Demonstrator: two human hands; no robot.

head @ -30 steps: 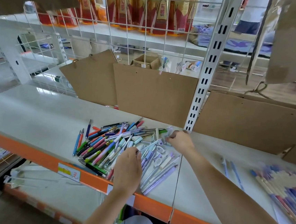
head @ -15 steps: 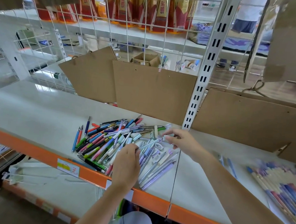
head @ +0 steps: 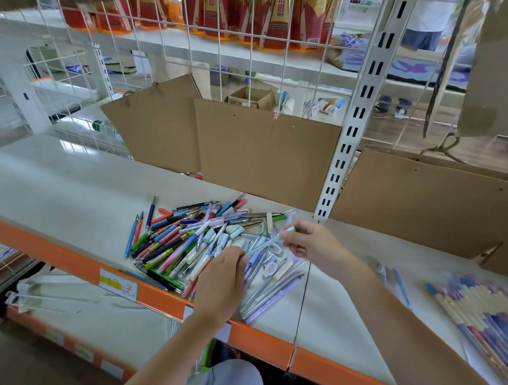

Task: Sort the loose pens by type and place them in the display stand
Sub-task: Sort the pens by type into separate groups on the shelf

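Observation:
A heap of loose pens [head: 186, 238] in many colours lies on the white shelf [head: 61, 186], with pale blue and lilac pens [head: 271, 290] grouped at its right side. My right hand [head: 313, 244] pinches the upper end of a pale blue pen [head: 268, 243] lifted above the heap. My left hand [head: 222, 285] hovers over the heap's near edge with its fingers curled round the same pen's lower end. A tidy row of purple, blue and cream pens [head: 489, 317] lies at the far right of the shelf.
Brown cardboard sheets [head: 262, 153] lean against the wire grid at the shelf's back. A slotted white upright [head: 343, 157] stands just behind my right hand. Two blue pens [head: 393, 280] lie apart to the right. The shelf front has an orange edge [head: 54, 254].
My right hand has lifted from the back of the heap and drawn slightly right, raising a pale blue pen. My left hand has come up to meet the pen's lower end.

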